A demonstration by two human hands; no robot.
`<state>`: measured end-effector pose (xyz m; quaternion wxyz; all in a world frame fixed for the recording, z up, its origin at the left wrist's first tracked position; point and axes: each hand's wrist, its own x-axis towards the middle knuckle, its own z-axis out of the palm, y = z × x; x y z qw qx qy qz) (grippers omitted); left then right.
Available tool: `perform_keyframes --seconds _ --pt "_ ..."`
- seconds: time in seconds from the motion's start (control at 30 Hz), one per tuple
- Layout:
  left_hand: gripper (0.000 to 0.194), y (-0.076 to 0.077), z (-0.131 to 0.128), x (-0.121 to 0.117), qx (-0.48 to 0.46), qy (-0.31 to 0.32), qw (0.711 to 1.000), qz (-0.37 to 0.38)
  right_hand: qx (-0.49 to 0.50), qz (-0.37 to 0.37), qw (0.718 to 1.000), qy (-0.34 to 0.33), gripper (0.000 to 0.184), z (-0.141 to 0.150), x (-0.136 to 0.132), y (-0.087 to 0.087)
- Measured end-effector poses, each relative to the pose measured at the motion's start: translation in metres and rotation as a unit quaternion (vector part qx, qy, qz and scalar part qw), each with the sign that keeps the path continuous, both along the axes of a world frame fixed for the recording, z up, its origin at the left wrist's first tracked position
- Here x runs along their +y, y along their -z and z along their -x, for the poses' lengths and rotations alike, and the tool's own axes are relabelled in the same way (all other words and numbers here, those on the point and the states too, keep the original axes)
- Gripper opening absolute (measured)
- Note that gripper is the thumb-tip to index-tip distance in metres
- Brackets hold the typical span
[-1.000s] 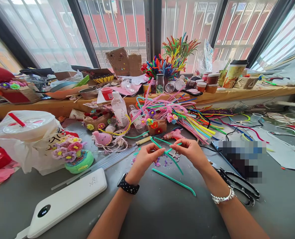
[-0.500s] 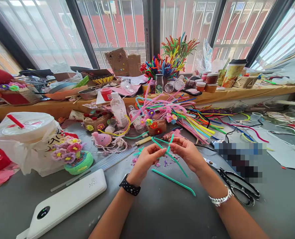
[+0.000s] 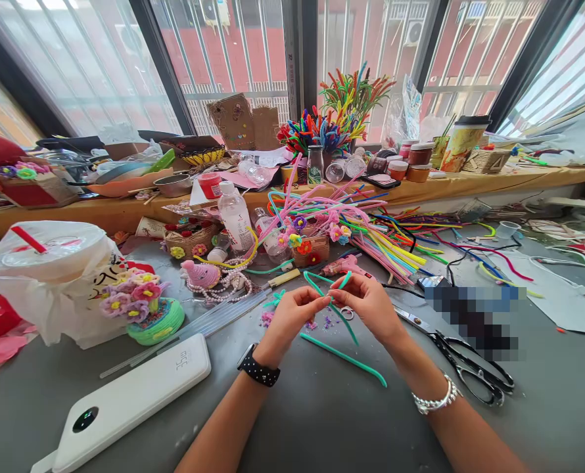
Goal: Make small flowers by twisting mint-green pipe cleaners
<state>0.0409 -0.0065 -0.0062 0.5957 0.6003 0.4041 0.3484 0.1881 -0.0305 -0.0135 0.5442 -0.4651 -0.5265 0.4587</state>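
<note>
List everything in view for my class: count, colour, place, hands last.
Held pipe cleaners: count unclear, green, centre
Loose pipe cleaner: one, green, desk front
Pipe cleaner pile: many, multicoloured, middle
Large scissors: one pair, black handles, right
Pixelated device: one, dark, right
Glue gun: one, pink, middle
Bottles: at least two, clear, centre
Power bank: one, white, front left
Bagged drink: one, white, left
Crocheted pot: one, green, beside drink
Fuzzy flowers: many, multicoloured, ledge centre
Lidded cup: one, yellow, ledge right
Windows: several, dark frames, behind
Smaller clutter: uncountable, mixed, throughout
Left hand: one, black watchband, pinching pipe cleaners
Right hand: one, silver bracelet, pinching pipe cleaners
</note>
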Motion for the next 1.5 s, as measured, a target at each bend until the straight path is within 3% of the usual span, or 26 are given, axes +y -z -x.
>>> perform_keyframes --seconds 0.3,0.47,0.63,0.77,1.13,1.3,1.5 --pt "0.027 0.001 -0.002 0.0 -0.008 -0.024 1.0 -0.006 -0.136 -0.109 0.982 0.074 0.013 0.004 -0.001 -0.001" --pt "0.027 0.003 -0.002 0.001 -0.028 -0.041 0.999 -0.007 -0.119 -0.085 0.987 0.067 0.022 0.005 -0.002 -0.001" --pt "0.027 0.002 -0.001 0.001 -0.069 -0.079 0.995 0.006 -0.156 -0.093 0.983 0.009 0.037 0.007 -0.003 -0.002" --pt "0.025 0.002 -0.002 0.001 -0.085 -0.088 0.992 0.018 -0.2 -0.109 0.974 0.013 0.025 0.009 -0.005 0.0" --pt "0.026 0.002 -0.003 -0.001 -0.089 -0.102 0.991 -0.002 -0.196 -0.158 0.967 0.047 0.018 0.011 -0.005 -0.002" --pt "0.026 0.002 -0.002 0.0 -0.082 -0.097 0.992 -0.009 -0.169 -0.136 0.975 0.04 0.018 0.011 -0.005 -0.003" --pt "0.026 0.001 -0.002 0.0 -0.045 -0.077 0.996 0.003 -0.147 -0.094 0.981 0.081 0.024 0.01 -0.003 0.0"
